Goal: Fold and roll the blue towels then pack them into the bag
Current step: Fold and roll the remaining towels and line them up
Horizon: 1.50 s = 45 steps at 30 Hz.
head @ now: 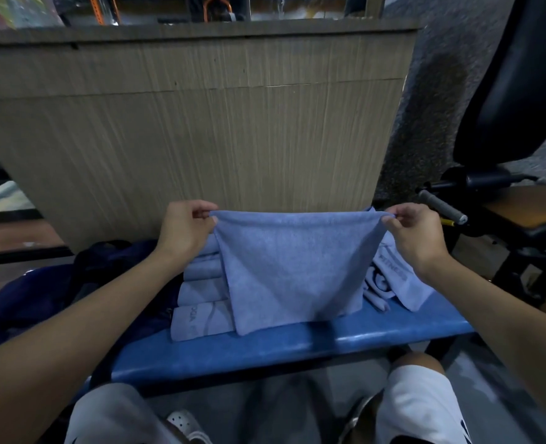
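A blue towel (292, 267) hangs spread above the blue bench (265, 350), its lower edge resting on the seat. My left hand (185, 232) pinches its top left corner and my right hand (415, 235) pinches its top right corner. Behind it on the left lies a row of several rolled blue towels (201, 296), partly hidden by the held towel. More loose towels with printed lettering (396, 280) lie at the right. A dark navy bag (57, 299) slumps on the bench's left end.
A wooden panel (201, 123) rises directly behind the bench. Black gym equipment with a padded seat (515, 91) and a grey handle (441, 206) stands at the right. My knees in white shorts (422, 408) are under the bench's front edge.
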{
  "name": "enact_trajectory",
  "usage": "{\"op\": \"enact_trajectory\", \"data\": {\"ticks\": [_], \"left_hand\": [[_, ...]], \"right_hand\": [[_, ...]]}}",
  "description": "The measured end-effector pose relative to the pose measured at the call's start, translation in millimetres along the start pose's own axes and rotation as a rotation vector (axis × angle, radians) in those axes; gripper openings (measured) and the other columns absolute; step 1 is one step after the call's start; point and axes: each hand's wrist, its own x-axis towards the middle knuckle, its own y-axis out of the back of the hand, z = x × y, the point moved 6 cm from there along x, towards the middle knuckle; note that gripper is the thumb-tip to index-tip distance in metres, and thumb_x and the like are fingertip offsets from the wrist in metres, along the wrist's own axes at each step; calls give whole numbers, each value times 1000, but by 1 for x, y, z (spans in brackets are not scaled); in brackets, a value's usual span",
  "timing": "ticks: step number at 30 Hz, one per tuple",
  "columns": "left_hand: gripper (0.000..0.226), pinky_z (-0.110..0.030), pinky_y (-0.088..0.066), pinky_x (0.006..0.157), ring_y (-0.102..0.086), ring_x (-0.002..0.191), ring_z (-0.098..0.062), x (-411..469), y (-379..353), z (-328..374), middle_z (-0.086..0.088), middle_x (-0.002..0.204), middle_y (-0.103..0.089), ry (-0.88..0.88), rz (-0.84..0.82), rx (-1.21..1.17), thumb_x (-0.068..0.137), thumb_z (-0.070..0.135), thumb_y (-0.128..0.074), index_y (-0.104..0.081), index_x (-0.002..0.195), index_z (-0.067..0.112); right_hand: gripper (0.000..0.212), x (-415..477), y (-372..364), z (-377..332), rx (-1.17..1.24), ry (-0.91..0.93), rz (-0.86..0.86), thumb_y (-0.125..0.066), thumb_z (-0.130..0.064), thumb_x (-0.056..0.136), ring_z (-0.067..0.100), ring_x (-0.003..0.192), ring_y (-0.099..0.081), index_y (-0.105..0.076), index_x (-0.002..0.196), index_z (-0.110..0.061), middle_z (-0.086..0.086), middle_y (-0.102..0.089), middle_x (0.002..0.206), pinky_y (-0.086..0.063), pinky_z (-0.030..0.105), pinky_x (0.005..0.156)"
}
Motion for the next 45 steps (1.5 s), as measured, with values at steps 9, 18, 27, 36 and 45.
{"op": "enact_trajectory", "data": {"ticks": [9,18,27,36,45], "left_hand": [[16,-18,-49,60,-57,63,-2,-6,-1,25,-9,72,-63,-157,12,20,98,6,-50,-61,91,15],[21,-49,-56,69,-57,69,-25,-4,-19,17,-29,84,-64,-118,-37,-108,99,6,-46,-56,92,23],[28,-29,-42,59,-48,60,-20,51,-99,-76,-19,69,-58,-5,-109,43,91,-11,-41,-58,83,9],[31,-36,-49,73,-64,81,-28,107,-194,-173,-10,90,-69,57,-213,412,93,-1,-43,-70,103,10],[19,-22,-37,67,-53,73,-12,57,-210,-160,2,83,-57,-192,-517,443,87,-4,-54,-70,91,5]], "right_hand": [[7,-10,18,-16,79,62,85,-51,-15,98,15,71,-49,-55,94,-10,11,-57,78,-39,30,62],[13,-11,24,-7,81,32,128,-52,-16,96,11,57,-41,-58,94,-5,3,-50,65,-34,25,50],[13,41,-48,81,-68,-38,17,-57,-12,94,19,60,-52,-60,81,-12,6,-59,66,-41,32,56],[17,110,-122,170,-437,-139,-53,-54,-19,89,33,81,-58,-55,73,-23,7,-63,75,-42,47,73],[27,67,-124,174,-500,-126,-107,-55,-10,82,32,86,-58,-47,63,-27,3,-59,78,-41,41,75]]}}
